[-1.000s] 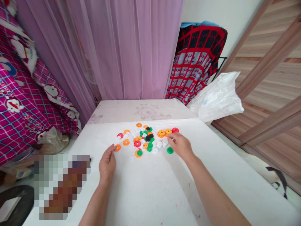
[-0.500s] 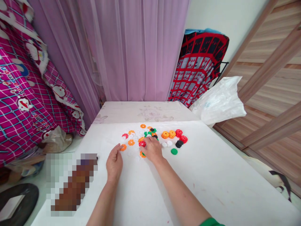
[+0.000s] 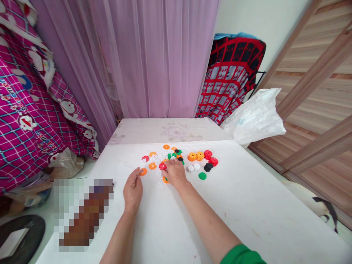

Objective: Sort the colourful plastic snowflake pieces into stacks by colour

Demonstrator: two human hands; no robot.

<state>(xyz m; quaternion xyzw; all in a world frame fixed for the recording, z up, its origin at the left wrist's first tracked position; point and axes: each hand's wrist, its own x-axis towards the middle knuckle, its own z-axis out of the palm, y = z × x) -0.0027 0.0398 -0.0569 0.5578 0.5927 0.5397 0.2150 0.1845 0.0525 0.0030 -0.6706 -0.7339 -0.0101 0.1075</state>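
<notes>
My right hand (image 3: 175, 173) is over the pile of small plastic flower-shaped discs, thumb and fingers closed at the edge of a red disc (image 3: 162, 166). Its fingertips are partly hidden behind the hand. An orange disc with a bit of green (image 3: 165, 179) lies just below the thumb. To the left, my left hand (image 3: 133, 189) rests on its side, fingers loosely extended and nothing visibly gripped. Its fingertips are at the edge of another orange disc (image 3: 143, 171). White discs (image 3: 161, 157), green discs (image 3: 172, 156) and a black disc (image 3: 180, 159) lie mixed in the pile.
Right of the pile are grouped orange discs (image 3: 192, 156), red discs (image 3: 213, 161), white discs (image 3: 190, 168), black discs (image 3: 208, 167) and green discs (image 3: 202, 176). A white plastic bag (image 3: 255, 117) stands at the table's (image 3: 247, 205) right rear edge. A blurred-out patch (image 3: 85, 216) covers the left side.
My right hand has shifted slightly left, and the red disc at its fingers has moved left with it. My left hand has stayed about where it was. The view has moved a little.
</notes>
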